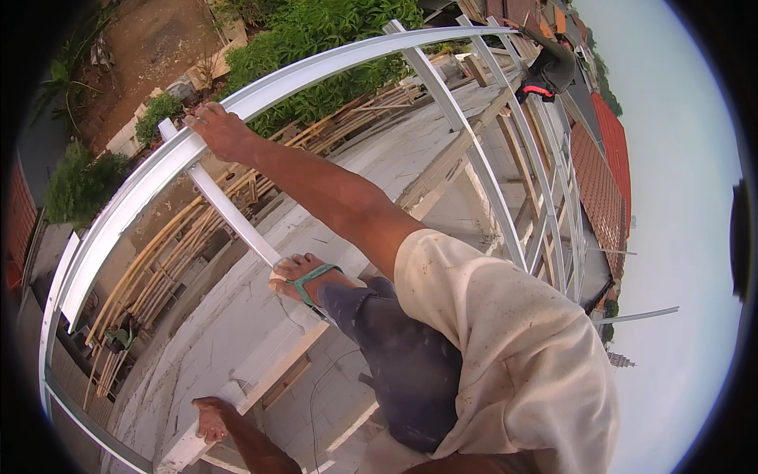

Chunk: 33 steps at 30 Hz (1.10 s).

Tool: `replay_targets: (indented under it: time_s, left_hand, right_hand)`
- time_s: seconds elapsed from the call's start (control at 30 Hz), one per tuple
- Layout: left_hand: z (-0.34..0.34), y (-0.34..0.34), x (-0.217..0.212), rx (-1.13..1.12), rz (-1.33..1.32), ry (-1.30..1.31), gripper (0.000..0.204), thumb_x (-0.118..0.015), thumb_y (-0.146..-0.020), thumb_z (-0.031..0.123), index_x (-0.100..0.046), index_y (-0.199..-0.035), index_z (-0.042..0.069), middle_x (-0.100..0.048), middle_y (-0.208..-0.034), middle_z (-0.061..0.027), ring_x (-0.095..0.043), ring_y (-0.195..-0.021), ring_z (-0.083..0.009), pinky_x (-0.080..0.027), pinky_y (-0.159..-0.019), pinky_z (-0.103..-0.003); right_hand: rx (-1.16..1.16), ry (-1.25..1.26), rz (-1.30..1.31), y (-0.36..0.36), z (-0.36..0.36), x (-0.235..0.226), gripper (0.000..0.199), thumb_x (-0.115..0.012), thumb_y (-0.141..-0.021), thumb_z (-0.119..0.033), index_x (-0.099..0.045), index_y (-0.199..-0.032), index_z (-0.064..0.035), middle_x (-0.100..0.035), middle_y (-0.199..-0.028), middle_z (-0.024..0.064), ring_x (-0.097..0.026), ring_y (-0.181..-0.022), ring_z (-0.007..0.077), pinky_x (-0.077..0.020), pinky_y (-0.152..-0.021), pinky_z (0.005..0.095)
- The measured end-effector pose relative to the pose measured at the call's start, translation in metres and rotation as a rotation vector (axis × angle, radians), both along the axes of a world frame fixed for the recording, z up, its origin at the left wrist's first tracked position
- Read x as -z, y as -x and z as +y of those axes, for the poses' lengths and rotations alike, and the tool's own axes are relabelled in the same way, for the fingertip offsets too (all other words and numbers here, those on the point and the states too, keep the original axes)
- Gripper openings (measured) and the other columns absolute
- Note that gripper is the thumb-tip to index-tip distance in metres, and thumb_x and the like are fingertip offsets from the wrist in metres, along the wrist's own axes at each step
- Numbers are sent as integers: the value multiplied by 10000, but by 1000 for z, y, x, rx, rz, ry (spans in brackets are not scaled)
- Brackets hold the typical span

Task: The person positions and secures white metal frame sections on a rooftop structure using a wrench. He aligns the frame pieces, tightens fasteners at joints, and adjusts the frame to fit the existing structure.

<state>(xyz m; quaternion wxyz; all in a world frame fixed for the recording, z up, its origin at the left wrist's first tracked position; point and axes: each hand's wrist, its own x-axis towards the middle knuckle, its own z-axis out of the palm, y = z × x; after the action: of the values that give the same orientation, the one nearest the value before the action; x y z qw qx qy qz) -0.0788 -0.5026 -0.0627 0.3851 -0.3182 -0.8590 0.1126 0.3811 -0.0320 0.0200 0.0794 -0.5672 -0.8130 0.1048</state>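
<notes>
At the bottom, the left hand [210,419] rests on the end of a pale concrete ledge [237,379], fingers curled over its edge. A little farther, 1 foot in a green sandal [304,278] stands on a thin white metal bar [229,213]. Above it, the right hand [217,130] is closed around the long curved white metal beam [316,67], which runs across the top of the frame. Beyond are bamboo poles [174,253], green bushes [316,31] and a red tiled roof [612,150].
</notes>
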Motion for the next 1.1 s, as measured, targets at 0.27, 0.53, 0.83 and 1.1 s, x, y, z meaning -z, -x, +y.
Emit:
replay_targets:
  time_s: [0.27, 0.53, 0.83, 1.1]
  left_hand:
    - [-38, 17, -11, 105, 114, 89, 417, -682, -911, 410, -674, -831, 1, -678, -912, -312, -679, -850, -505, -500, -696, -633]
    - [-39, 40, 8, -163, -126, -66, 545, -674, -869, 528, -574, -962, 0, -591, -1019, -299, -611, -969, -497, -493, -768, -634]
    - [11, 58, -8, -629, -748, -297, 1187, -732, -834, 650, -144, -1598, -42, -189, -1580, -369, -309, -1419, -530, -423, -1085, -622]
    - [-31, 90, -62, -722, -752, -327, 1073, -722, -898, 497, -134, -1630, -21, -171, -1628, -334, -263, -1487, -492, -378, -1154, -596]
  right_hand:
    - [-37, -88, -31, 30, 11, 12, 478, -650, -959, -106, -588, -1433, -105, -610, -1383, 130, -534, -1342, 346, -601, -991, 467]
    - [-98, -23, 4, 38, -6, 11, 550, -721, -907, -97, -574, -1436, -109, -604, -1381, 129, -534, -1341, 357, -594, -1012, 472]
    - [-112, 76, -107, 50, -18, -33, 911, -849, -823, -132, -398, -1614, -135, -483, -1586, 158, -441, -1458, 409, -428, -1220, 482]
    - [-202, 79, -33, 112, -42, -22, 995, -926, -737, -111, -451, -1609, -171, -539, -1565, 137, -487, -1440, 366, -406, -1240, 453]
